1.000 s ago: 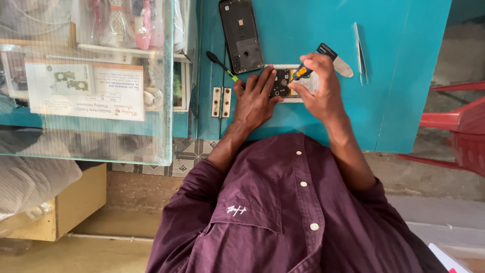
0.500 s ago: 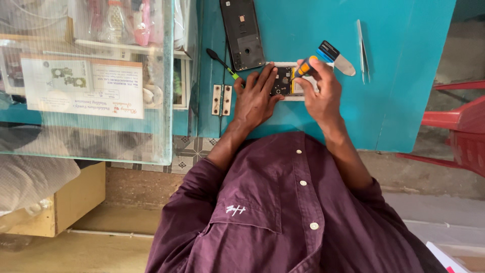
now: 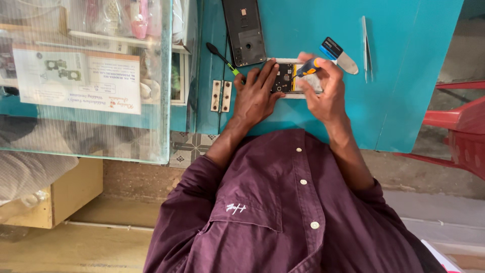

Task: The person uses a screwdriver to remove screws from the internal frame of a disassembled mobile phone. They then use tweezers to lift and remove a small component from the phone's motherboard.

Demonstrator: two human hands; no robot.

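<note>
Opened phone, its back off and its dark board and yellowish parts bare, lies flat on the teal worktop, far from the body and just beyond the purple shirt. It lies flat so both hands can work on it from above.

Head view: the left hand lies palm down with fingers spread over the phone's left end, pressing on it, seemingly to keep it from sliding; it grips nothing. The right hand is curled, fingertips pinched around a small orange-and-blue screwdriver that slants down toward the phone's inside. Both forearms reach out from the body and converge on the phone.

Just beyond lies the removed dark back cover, set aside face down. A green-handled tool lies left of the phone, a blue-and-grey pry tool and tweezers to the right, all near. A glass case stands at the left.
</note>
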